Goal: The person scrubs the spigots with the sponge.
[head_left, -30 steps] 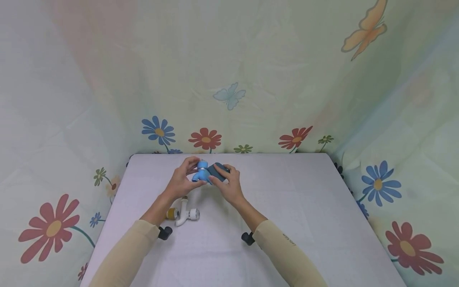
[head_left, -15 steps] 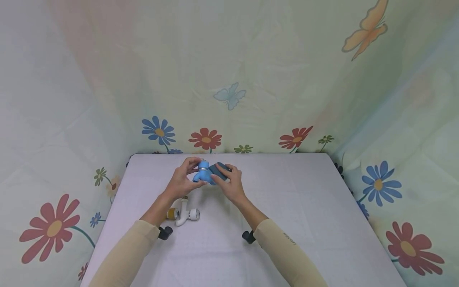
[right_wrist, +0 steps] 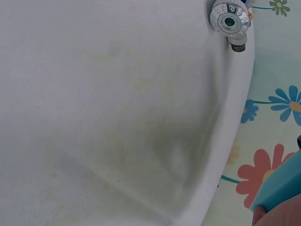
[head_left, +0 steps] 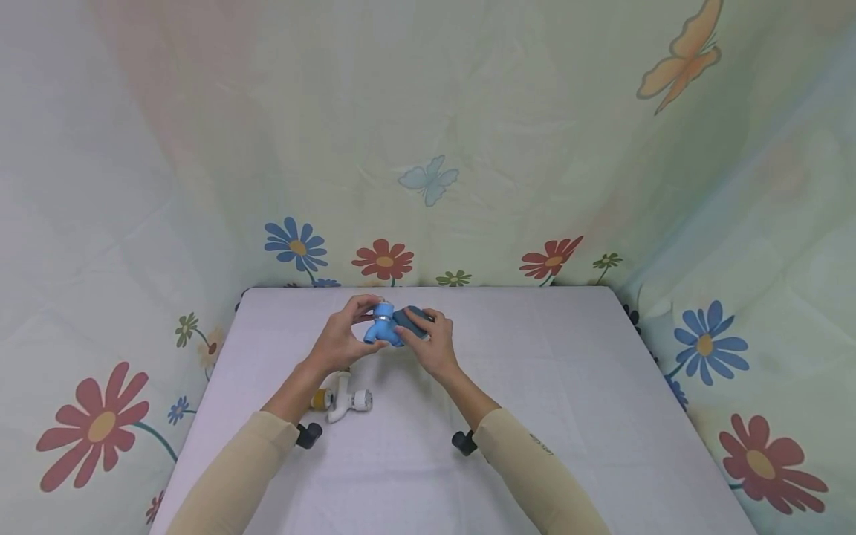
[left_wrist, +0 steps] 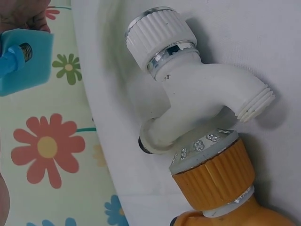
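Above the far part of the table, my left hand grips a blue plastic tap between thumb and fingers. Its ribbed knob points up and its spout points down. My right hand holds a teal sponge-like block against the tap's right side. In the left wrist view, the block is behind the blue tap, whose threaded end shows. Only a corner of the block and part of the right hand enter the right wrist view.
A white tap lies on the white-covered table, close to an orange tap partly hidden by the left forearm. Both show large in the left wrist view. A flower-printed curtain surrounds the table's back and sides.
The blue tap and the teal block have shifted slightly to the right and nearer, with both hands. Both grips look the same, and the taps on the table have not moved.
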### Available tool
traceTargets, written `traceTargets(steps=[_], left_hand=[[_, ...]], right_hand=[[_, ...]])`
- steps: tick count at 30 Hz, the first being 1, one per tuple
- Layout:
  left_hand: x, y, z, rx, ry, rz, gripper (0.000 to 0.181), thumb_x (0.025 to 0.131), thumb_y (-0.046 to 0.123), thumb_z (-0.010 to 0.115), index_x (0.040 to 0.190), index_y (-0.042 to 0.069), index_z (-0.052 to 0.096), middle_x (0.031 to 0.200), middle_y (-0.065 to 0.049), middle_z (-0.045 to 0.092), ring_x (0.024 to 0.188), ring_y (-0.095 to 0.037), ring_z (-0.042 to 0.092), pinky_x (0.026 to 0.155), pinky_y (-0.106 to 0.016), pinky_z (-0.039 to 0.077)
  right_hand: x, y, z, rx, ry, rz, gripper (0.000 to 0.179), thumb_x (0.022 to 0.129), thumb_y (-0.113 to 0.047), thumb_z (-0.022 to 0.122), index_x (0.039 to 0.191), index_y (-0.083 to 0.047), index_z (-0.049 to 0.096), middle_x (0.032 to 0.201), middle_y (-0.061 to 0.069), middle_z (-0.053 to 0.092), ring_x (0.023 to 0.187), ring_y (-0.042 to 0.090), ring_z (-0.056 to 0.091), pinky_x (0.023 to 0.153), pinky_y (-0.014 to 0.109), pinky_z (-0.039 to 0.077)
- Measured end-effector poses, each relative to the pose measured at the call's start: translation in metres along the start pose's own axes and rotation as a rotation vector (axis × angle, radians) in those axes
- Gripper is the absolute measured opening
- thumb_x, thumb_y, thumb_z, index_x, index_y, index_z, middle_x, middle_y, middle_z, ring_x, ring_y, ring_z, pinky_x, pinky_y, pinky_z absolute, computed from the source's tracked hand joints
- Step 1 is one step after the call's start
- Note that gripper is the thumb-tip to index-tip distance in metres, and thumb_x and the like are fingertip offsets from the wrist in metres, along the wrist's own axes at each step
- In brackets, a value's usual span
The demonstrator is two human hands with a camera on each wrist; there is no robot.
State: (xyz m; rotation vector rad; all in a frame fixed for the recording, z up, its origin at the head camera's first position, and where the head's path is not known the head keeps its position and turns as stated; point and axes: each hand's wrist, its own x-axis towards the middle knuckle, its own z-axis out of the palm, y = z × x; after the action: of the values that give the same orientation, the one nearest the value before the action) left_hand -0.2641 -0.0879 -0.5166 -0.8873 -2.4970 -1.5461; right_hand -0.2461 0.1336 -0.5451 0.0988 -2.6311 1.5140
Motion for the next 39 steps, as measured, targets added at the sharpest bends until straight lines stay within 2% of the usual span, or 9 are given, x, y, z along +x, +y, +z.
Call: traceTargets(steps=[5,11,20,25,29,32,35,39], left_hand=[[0.0,0.003,-0.001,0.008,-0.011,0.02,0.082,0.081,0.012,0.09,0.148,0.016,0.043,0.153,-0.006,0.057,0.134,-0.029,0.062,0.11,-0.04,0.053],[0.002,0.004,-0.003,0.008,-0.012,0.042,0.082,0.08,0.013,0.091,0.147,0.016,0.043,0.151,-0.006,0.059,0.135,-0.028,0.062,0.111,-0.042,0.053],[0.003,0.002,-0.005,0.038,0.004,0.017,0.091,0.078,0.008,0.092,0.155,0.012,0.042,0.15,-0.011,0.057,0.13,-0.033,0.062,0.111,-0.046,0.052],[0.004,0.0,-0.006,0.085,0.04,0.042,0.084,0.078,0.017,0.094,0.15,0.013,0.05,0.145,-0.009,0.054,0.123,-0.027,0.06,0.108,-0.048,0.054],[0.005,-0.001,-0.007,0.048,0.06,0.021,0.08,0.079,0.017,0.093,0.147,0.012,0.051,0.146,-0.01,0.052,0.126,-0.027,0.057,0.111,-0.049,0.052],[0.003,0.0,-0.008,-0.009,0.063,-0.021,0.08,0.081,0.016,0.091,0.149,0.013,0.049,0.147,-0.011,0.051,0.133,-0.03,0.057,0.116,-0.046,0.048],[0.003,0.0,-0.007,-0.041,0.066,-0.036,0.082,0.08,0.014,0.091,0.15,0.012,0.047,0.146,-0.011,0.052,0.134,-0.033,0.058,0.115,-0.044,0.048],[0.004,0.0,-0.006,-0.012,0.071,-0.019,0.083,0.079,0.017,0.093,0.149,0.012,0.049,0.142,-0.011,0.052,0.129,-0.031,0.059,0.114,-0.046,0.05]], right_hand=[[0.001,0.004,0.0,-0.016,0.009,0.0,0.057,0.095,-0.051,0.071,0.145,-0.026,0.063,0.158,0.022,0.04,0.139,0.038,0.032,0.108,0.06,0.043],[0.003,0.011,0.0,-0.017,0.026,0.051,0.057,0.094,-0.052,0.072,0.145,-0.027,0.063,0.158,0.02,0.04,0.139,0.038,0.033,0.109,0.059,0.043],[0.003,0.014,-0.002,0.028,0.049,0.076,0.06,0.094,-0.056,0.071,0.148,-0.031,0.059,0.159,0.016,0.038,0.138,0.036,0.033,0.108,0.057,0.045],[0.003,0.011,-0.002,0.03,0.046,0.078,0.062,0.093,-0.059,0.07,0.148,-0.033,0.059,0.16,0.014,0.038,0.139,0.035,0.033,0.108,0.058,0.045],[0.003,0.008,-0.002,0.04,0.045,0.078,0.062,0.092,-0.059,0.071,0.148,-0.035,0.059,0.16,0.013,0.038,0.139,0.034,0.032,0.109,0.057,0.045],[0.003,0.007,-0.003,0.05,0.05,0.063,0.061,0.092,-0.058,0.072,0.147,-0.035,0.059,0.16,0.013,0.038,0.139,0.034,0.032,0.109,0.057,0.045],[0.002,0.004,-0.003,0.069,0.058,0.034,0.061,0.092,-0.056,0.073,0.148,-0.034,0.059,0.16,0.013,0.038,0.141,0.034,0.032,0.11,0.06,0.044],[0.001,-0.003,-0.004,0.12,0.07,-0.054,0.058,0.095,-0.048,0.073,0.149,-0.033,0.058,0.162,0.013,0.037,0.144,0.033,0.031,0.114,0.062,0.041]])
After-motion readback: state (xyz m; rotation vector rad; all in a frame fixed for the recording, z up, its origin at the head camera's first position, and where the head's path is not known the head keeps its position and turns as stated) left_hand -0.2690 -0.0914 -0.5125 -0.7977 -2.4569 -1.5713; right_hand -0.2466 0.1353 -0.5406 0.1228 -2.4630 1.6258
